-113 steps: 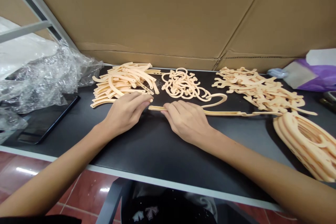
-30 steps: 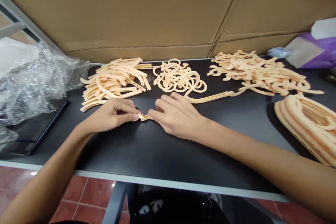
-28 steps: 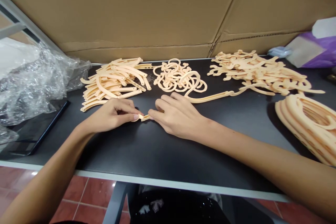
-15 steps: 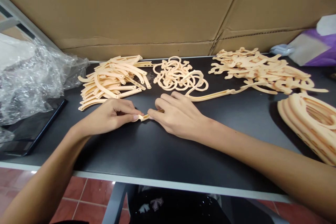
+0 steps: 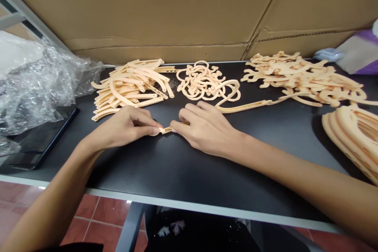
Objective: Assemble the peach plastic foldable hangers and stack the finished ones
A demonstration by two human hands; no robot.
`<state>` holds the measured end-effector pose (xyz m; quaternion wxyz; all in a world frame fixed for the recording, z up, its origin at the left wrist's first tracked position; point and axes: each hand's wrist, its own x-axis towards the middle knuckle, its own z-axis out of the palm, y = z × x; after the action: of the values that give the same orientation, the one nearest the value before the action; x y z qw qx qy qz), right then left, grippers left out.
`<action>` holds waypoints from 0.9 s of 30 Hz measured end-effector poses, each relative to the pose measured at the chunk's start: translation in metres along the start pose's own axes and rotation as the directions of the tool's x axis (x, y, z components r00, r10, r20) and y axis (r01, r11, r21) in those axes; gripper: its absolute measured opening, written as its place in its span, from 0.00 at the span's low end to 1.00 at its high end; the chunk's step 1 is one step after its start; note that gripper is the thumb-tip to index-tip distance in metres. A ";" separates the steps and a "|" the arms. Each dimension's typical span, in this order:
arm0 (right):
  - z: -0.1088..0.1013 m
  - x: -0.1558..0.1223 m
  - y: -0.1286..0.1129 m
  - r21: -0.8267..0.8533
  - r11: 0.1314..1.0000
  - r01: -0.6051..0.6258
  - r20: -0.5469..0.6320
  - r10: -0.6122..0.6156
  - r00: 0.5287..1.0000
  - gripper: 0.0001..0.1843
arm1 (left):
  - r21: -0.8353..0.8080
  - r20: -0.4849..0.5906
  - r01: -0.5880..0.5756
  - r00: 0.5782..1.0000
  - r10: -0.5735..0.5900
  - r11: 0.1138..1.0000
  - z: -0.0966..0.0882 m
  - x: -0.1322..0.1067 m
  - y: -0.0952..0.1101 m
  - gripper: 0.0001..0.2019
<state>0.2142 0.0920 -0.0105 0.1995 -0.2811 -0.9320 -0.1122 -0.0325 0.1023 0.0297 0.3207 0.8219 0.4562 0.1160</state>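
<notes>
Hanger bar [image 5: 167, 129] lies pinched between left hand [image 5: 124, 128] and right hand [image 5: 206, 130]

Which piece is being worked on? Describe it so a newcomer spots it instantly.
Start at the black table in front of the cardboard wall, with peach plastic parts heaped along its back edge. Nearer than the heaps, the left hand and right hand meet at the table's middle, pinching one long hanger piece. Unlike its neighbours, it lies alone, stretching right from the fingertips, with a hook.
</notes>
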 end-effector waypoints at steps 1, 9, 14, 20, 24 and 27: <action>0.000 0.000 0.000 -0.005 1.000 0.001 -0.004 -0.001 1.000 0.16 | 0.008 -0.003 0.001 1.000 -0.001 1.000 0.000 0.000 0.000 0.09; 0.000 0.001 0.002 0.010 1.000 -0.015 0.025 0.015 1.000 0.15 | 0.159 -0.086 -0.092 0.991 0.107 0.983 0.006 -0.004 0.010 0.08; 0.001 0.003 0.005 0.030 0.999 0.023 0.058 -0.025 0.998 0.16 | 0.193 -0.086 -0.097 0.990 0.115 0.976 0.008 -0.003 0.010 0.09; 0.001 0.005 0.006 0.055 0.998 0.028 0.057 -0.031 0.998 0.17 | 0.275 -0.095 -0.108 0.986 0.139 0.955 0.009 -0.004 0.009 0.10; 0.003 0.004 0.005 0.053 0.998 0.021 0.023 -0.022 0.999 0.17 | 0.349 -0.122 -0.162 0.969 0.216 0.923 0.012 -0.007 0.013 0.12; 0.004 0.003 0.005 0.048 0.999 0.020 0.001 -0.020 1.000 0.17 | 0.414 -0.147 -0.210 0.945 0.293 0.886 0.016 -0.007 0.015 0.13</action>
<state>0.2134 0.0986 -0.0120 0.2045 -0.2670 -0.9373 -0.0916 -0.0190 0.0839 0.0280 0.0827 0.9054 0.3896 0.1470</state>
